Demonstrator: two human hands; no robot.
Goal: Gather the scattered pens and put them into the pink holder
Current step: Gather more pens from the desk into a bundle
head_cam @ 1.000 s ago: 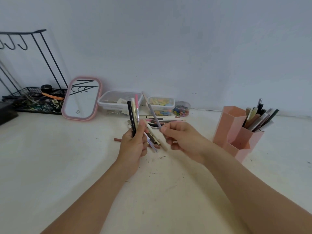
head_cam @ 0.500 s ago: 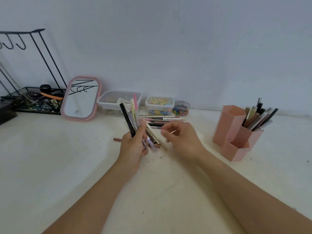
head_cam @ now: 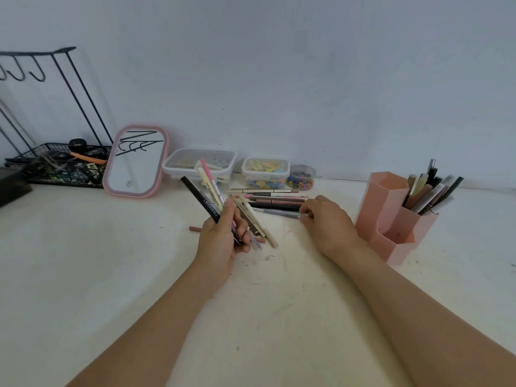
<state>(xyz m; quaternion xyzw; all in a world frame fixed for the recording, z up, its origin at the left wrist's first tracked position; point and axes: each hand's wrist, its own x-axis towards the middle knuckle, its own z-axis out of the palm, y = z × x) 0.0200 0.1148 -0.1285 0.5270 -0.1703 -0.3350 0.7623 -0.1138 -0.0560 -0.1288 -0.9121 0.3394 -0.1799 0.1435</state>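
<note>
White table (head_cam: 111, 275) | left hand (head_cam: 220, 241) clutching pens (head_cam: 208, 195) | right hand (head_cam: 326, 222) pinching grey pen (head_cam: 279, 212)

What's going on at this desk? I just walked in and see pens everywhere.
A person is tidying pens. Their left hand holds a fanned bundle of pens, including a black one, a pale yellow one and a pink one. Their right hand is down on the white tabletop, its fingers at the end of a grey pen beside the loose pile of pens. The pink hexagonal plastic holder to the right already has several pens standing in its rear compartment.
</note>
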